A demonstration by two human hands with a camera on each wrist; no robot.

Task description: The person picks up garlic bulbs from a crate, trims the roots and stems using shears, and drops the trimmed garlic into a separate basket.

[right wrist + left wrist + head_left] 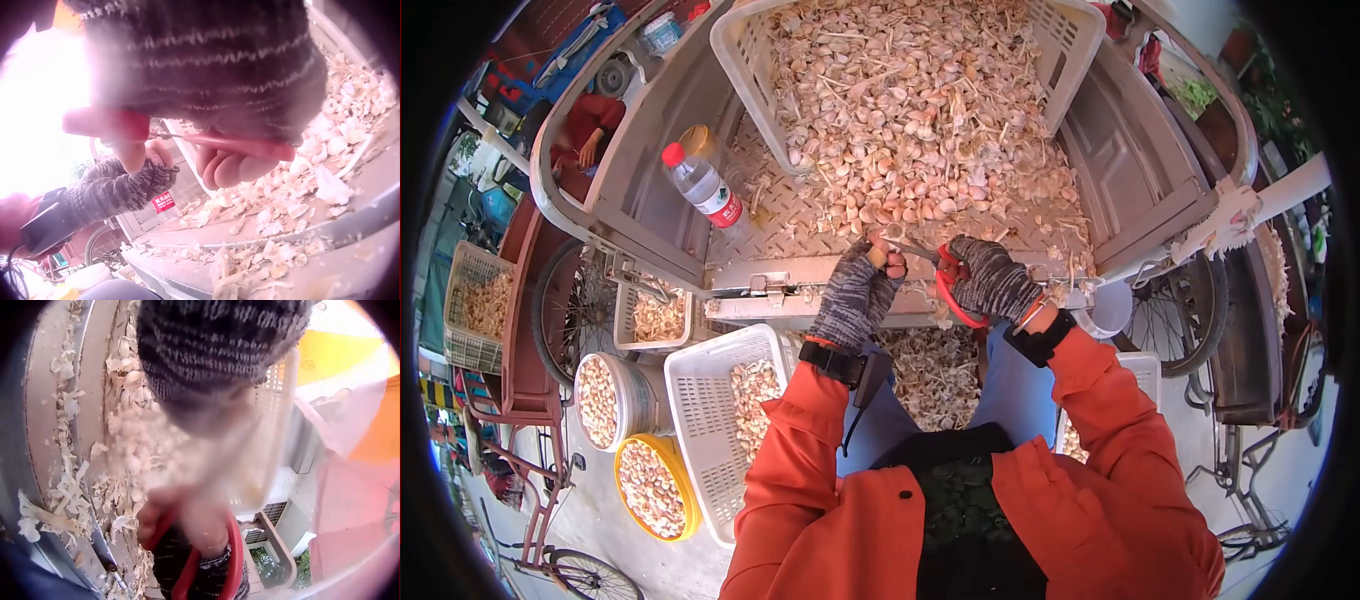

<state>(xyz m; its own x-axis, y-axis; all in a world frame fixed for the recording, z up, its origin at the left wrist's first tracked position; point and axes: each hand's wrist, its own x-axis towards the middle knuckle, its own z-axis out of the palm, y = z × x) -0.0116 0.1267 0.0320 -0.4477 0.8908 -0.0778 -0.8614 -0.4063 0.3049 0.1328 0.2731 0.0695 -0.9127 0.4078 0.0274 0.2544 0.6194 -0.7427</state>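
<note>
My right hand (992, 278), in a grey knitted fingerless glove, grips scissors with red handles (946, 288). Their metal blades (913, 247) point left to the fingertips of my left hand (862, 290). That hand, gloved alike, has curled fingers and pinches a small pale garlic clove (892, 232), mostly hidden by the fingers. In the left wrist view the clove and blades are blurred, while the red handles (234, 556) show clearly. Just beyond both hands a large heap of garlic cloves (920, 130) spills from a white plastic crate (745, 70) onto the metal cart bed (785, 238).
A water bottle with a red cap (703, 188) stands at the bed's left. Below left are a white basket (705, 410), a white bucket (632, 385) and a yellow bucket (685, 490), all holding cloves. Peel scraps lie along the cart edge (820, 300) and between the knees.
</note>
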